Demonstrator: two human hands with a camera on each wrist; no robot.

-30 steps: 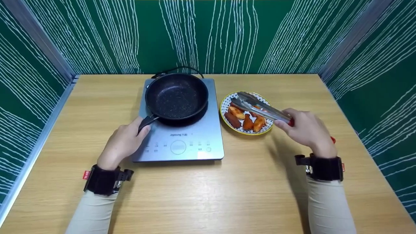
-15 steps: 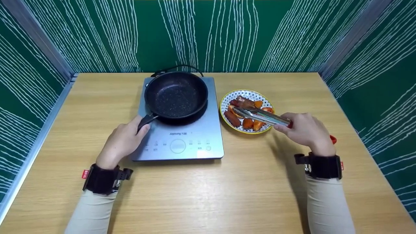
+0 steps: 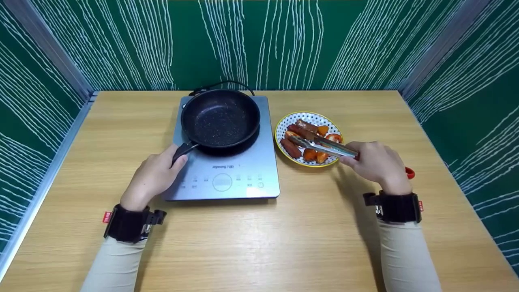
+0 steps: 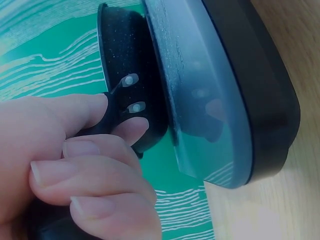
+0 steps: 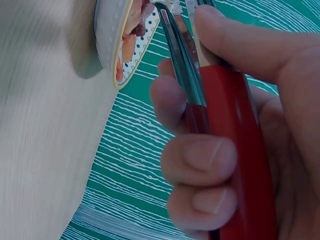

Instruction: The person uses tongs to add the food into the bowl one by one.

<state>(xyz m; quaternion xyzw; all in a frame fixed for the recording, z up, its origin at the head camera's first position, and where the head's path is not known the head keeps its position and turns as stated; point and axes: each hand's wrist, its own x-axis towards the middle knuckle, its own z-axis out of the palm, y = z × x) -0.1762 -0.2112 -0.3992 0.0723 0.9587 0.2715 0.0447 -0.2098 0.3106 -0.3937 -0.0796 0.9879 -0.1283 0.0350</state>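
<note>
My left hand [image 3: 152, 178] grips the black handle of a frying pan [image 3: 221, 119]. The pan is on the silver induction cooker [image 3: 259, 162]; nothing lies inside it. In the left wrist view, the fingers curl round the handle [image 4: 107, 117] beside two rivets. My right hand [image 3: 377, 164] grips metal tongs [image 3: 330, 149] by their red handles, seen large in the right wrist view as a red grip [image 5: 232, 125]. The tongs' tips reach down among brown and orange food pieces [image 3: 290, 148] on a dotted, yellow-rimmed plate [image 3: 314, 117]. Whether they pinch a piece, I cannot tell.
The plate stands just right of the cooker on a wooden table [image 3: 259, 243]. A black cord [image 3: 231, 82] loops behind the cooker. Green walls [image 3: 284, 44] with white streaks enclose the back and both sides of the table.
The tongs' tips have come down and nearer, from over the plate's far left part onto the food in its middle. My right hand has shifted slightly left; my left hand stays put.
</note>
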